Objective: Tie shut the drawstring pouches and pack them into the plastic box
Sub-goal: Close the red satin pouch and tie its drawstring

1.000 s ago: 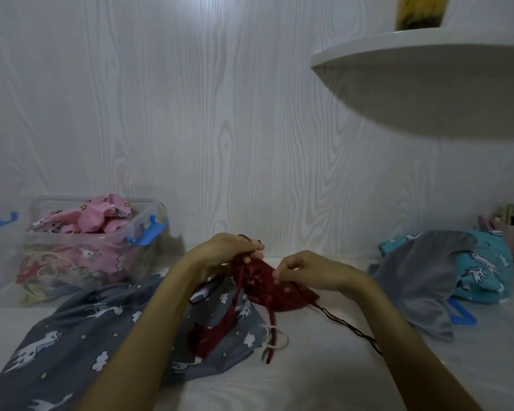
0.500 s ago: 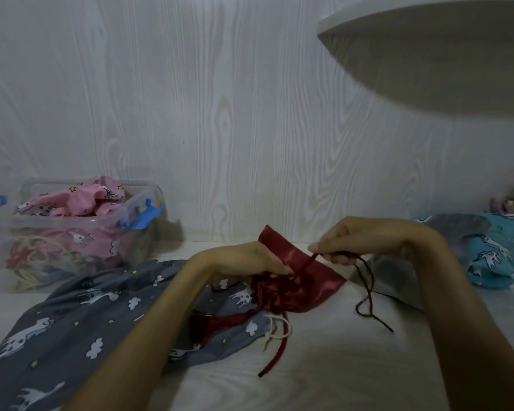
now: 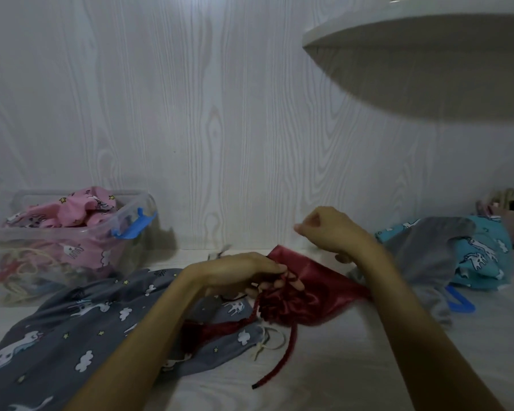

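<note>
- Red satin pouch at centre of table, mouth gathered, knot not finished
- Left hand pinches its cord at the neck; right hand raised, fingers curled, contents unclear
- Plastic box, far left: pink pouches packed
- Grey unicorn pouch and teal pouch unpacked

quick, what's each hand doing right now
Left hand: grips the gathered neck and cord of the red pouch.
Right hand: raised, fingers curled in a pinch; whether it holds a cord cannot be told.
</note>
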`<state>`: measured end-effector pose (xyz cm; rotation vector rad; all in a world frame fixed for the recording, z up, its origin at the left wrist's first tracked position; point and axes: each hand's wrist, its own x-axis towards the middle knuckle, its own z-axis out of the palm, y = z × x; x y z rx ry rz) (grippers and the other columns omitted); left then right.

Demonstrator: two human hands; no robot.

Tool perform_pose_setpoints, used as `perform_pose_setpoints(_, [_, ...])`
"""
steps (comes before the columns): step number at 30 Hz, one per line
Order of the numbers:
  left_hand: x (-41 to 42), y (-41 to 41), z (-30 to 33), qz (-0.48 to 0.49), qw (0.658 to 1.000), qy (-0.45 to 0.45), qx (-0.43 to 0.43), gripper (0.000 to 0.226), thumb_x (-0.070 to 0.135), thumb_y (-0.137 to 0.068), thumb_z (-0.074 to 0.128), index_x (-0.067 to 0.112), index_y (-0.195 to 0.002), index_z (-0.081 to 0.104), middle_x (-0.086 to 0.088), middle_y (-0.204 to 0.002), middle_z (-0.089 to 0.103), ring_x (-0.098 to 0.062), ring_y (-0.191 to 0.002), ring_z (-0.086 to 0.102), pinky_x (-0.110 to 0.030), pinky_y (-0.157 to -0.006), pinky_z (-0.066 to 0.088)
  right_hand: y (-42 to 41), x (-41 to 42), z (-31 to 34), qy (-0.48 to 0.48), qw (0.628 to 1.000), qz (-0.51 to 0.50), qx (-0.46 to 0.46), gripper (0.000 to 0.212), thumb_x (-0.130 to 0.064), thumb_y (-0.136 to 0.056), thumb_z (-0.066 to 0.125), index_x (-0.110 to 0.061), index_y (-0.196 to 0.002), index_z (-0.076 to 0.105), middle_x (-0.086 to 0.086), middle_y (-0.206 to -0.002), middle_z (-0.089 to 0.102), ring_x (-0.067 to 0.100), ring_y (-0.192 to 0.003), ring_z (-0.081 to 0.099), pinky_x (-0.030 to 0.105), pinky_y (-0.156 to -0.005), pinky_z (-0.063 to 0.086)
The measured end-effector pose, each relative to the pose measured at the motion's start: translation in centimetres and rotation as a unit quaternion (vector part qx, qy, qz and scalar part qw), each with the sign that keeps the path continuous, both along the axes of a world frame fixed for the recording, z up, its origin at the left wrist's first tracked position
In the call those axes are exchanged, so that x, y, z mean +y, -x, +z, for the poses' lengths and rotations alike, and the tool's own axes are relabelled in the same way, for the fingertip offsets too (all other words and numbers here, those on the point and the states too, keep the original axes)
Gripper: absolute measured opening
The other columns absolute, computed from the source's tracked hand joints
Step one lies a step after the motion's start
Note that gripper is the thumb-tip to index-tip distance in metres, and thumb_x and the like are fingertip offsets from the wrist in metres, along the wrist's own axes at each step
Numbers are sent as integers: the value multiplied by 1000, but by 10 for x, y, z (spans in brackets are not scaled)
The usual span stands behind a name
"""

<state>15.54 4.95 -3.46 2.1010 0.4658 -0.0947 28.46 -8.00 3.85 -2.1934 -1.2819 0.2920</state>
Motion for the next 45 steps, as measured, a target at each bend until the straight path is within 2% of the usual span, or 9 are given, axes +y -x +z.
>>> perform_pose_setpoints(6, [-7, 2, 15, 19, 996, 61, -65, 25, 21, -99, 45, 24, -76, 55, 10, -71, 54, 5, -51, 53, -10, -53, 40, 14, 0, -1, 163, 986, 33, 30, 59, -56, -90, 45, -3, -98, 70, 6, -83, 70, 14, -68, 61, 25, -71, 50])
perform_pose_setpoints(14, [-22, 10, 24, 12, 986, 137, -95, 31, 15, -100, 39, 13, -93, 69, 13, -63, 63, 0, -57, 51, -15, -54, 36, 8, 11, -12, 22, 989, 19, 144, 31, -27, -88, 62, 2, -95, 70, 12, -86, 68, 16, -70, 59, 26, -66, 47])
perform_pose_setpoints(20, [-19, 11, 29, 98, 967, 211, -108, 34, 19, -100, 37, 8, -108, 68, 11, -72, 63, -3, -67, 49, -12, -52, 39, -9, 12, -11, -217, 785, 64, 577, 23, -20, -93, 52, -17, -71, 48, -5, -51, 49, 4, -37, 33, 16, -36, 21])
perform_pose_setpoints(25, [-11, 16, 31, 126, 961, 219, -110, 35, 19, -100, 36, 7, -114, 66, 11, -72, 61, -2, -64, 48, -12, -51, 41, -39, -7, -6, -141, 961, -135, 195, 35, -26, -88, 63, -1, -111, 55, 17, -100, 65, 15, -62, 56, 24, -54, 44])
perform_pose_setpoints(29, [-13, 17, 33, 132, 965, 205, -99, 32, 20, -100, 40, 12, -95, 70, 8, -75, 62, -3, -65, 51, -13, -54, 44, -38, -4, -7, -48, 990, -134, 4, 81, -31, -86, 65, -5, -146, 17, 18, -144, 36, 33, -122, 48, 44, -102, 42])
perform_pose_setpoints(32, [-13, 17, 34, 139, 966, 196, -96, 33, 20, -100, 40, 13, -89, 70, 7, -75, 62, -4, -65, 50, -14, -54, 45, -16, -3, 2, -128, 986, 20, -100, 58, -19, -87, 64, -18, -139, 38, 1, -139, 44, 7, -101, 56, 21, -90, 43])
perform_pose_setpoints(34, [-12, 18, 35, 140, 965, 198, -99, 33, 21, -100, 40, 13, -91, 70, 7, -73, 62, -5, -65, 50, -15, -54, 45, -1, 0, 1, -53, 983, 143, -101, 55, -15, -86, 64, -24, -136, 44, -9, -133, 46, -6, -76, 49, 13, -80, 40])
perform_pose_setpoints(37, [-11, 19, 36, 154, 966, 185, -95, 35, 24, -99, 42, 14, -80, 69, 6, -67, 59, -6, -64, 51, -16, -56, 46, 4, 10, -16, 55, 980, 156, -111, 39, -20, -86, 65, -21, -124, 60, -7, -124, 59, 4, -93, 58, 23, -89, 45])
perform_pose_setpoints(45, [-9, 25, 37, 174, 953, 205, -140, 21, 27, -89, 61, 16, -81, 76, 7, -63, 63, 0, -56, 56, -11, -53, 48, -2, -2, -2, -81, 984, 139, 76, 7, -17, -79, 74, -14, -85, 76, 5, -71, 73, 7, -59, 65, 12, -56, 50])
